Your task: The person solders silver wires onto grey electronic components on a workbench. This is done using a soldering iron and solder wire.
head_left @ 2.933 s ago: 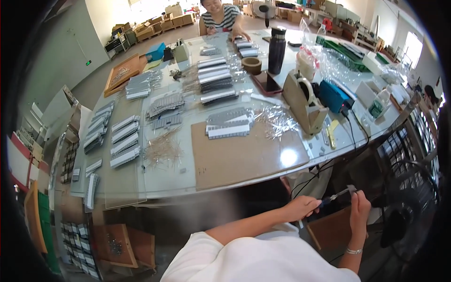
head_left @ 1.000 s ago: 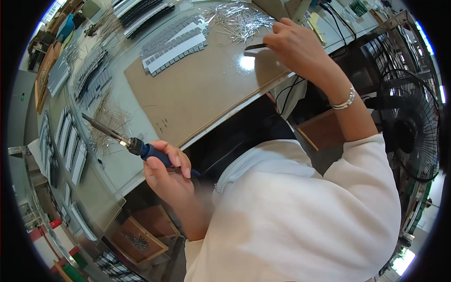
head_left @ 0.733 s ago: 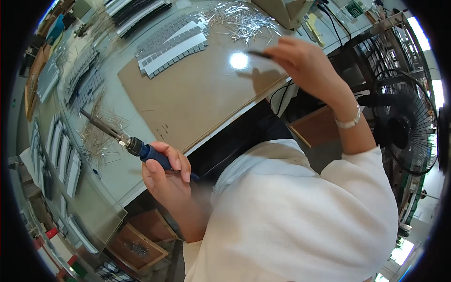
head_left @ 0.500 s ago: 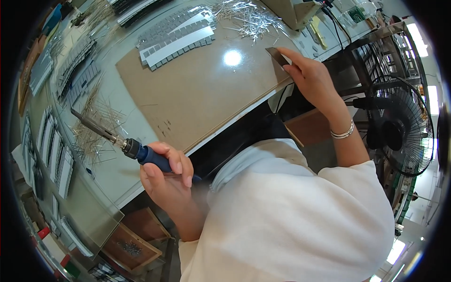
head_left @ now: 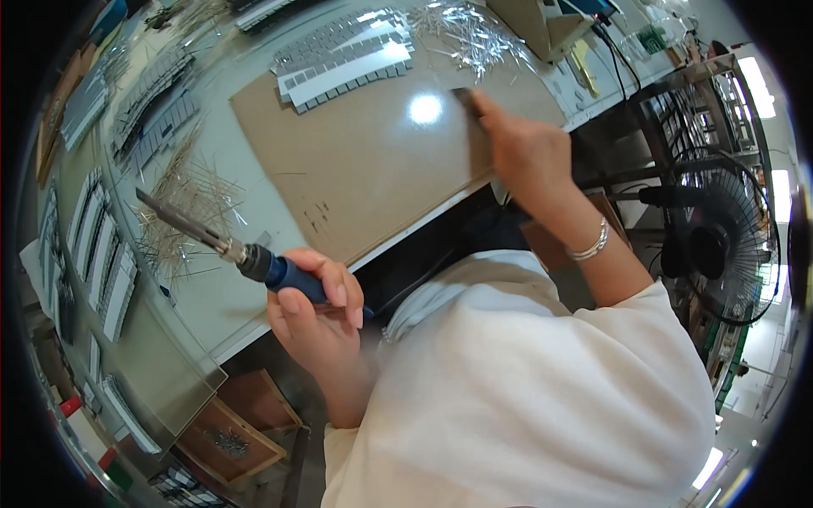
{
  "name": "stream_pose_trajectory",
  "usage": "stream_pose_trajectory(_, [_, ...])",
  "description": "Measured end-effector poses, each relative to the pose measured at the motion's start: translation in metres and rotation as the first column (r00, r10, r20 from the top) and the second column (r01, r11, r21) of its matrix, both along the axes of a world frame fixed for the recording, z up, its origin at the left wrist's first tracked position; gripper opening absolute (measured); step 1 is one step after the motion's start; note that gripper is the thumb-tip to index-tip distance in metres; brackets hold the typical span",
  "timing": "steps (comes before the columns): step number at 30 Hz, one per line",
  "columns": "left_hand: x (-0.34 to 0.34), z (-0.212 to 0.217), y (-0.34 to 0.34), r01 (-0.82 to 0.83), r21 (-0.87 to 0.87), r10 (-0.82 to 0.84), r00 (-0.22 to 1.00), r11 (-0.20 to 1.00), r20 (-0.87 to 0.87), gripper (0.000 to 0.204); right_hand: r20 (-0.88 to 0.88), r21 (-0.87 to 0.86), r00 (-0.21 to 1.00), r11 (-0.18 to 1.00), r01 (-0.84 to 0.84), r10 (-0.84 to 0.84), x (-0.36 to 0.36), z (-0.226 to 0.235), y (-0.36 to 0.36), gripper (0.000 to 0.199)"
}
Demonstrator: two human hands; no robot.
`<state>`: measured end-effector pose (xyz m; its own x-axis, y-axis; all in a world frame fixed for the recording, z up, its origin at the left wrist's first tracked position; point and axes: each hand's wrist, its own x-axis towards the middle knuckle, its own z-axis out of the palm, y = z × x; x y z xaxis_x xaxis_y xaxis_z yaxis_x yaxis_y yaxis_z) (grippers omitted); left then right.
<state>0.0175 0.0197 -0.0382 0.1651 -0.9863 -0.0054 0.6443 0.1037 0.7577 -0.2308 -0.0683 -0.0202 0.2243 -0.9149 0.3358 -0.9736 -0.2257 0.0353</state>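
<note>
My left hand [head_left: 318, 313] is wrapped round the blue handle of a soldering iron [head_left: 222, 245]. The iron's long dark tip points up and left, above a heap of thin wire offcuts [head_left: 190, 207]. Over the right part of a brown board [head_left: 364, 161], my right hand [head_left: 529, 157] is closed on a thin dark flat strip [head_left: 463, 99]. Most of that strip is hidden by my fingers. At the board's far edge lie silvery segmented panels [head_left: 343, 63], made up of rows of small flat rectangles.
Shiny metal scraps [head_left: 478, 38] lie beyond the board. More segmented strips [head_left: 106, 254] are spread along the table's left side. A wooden drawer [head_left: 233, 440] stands open at lower left. To the right stands a black fan [head_left: 711, 233] by a metal rack.
My right hand has moved left, in over the board, with the strip in it, and has turned so its back shows. My left hand still holds the iron. The view has shifted slightly.
</note>
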Motion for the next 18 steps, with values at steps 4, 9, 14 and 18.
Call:
stream_pose_trajectory(4, [-0.001,0.003,0.004,0.025,-0.056,-0.024,1.000,0.998,0.008,0.049,-0.001,-0.079,0.999,0.996,-0.048,0.048,0.010,-0.007,-0.009,0.035])
stream_pose_trajectory(9, [0.003,-0.003,0.009,0.035,-0.175,-0.024,0.998,0.984,0.064,0.042,0.014,0.063,1.000,0.998,-0.026,0.025,0.032,0.002,-0.018,0.043])
stream_pose_trajectory(14, [-0.002,0.013,0.027,-0.041,-0.303,-0.007,0.988,0.952,-0.155,0.044,0.224,-0.012,0.839,0.863,-0.505,0.495,0.100,0.001,0.046,0.052])
stream_pose_trajectory(18, [0.011,0.011,0.044,-0.050,-0.309,0.009,0.991,0.950,-0.133,0.043,0.098,-0.015,0.974,0.979,-0.206,0.206,0.050,0.008,0.017,0.034])
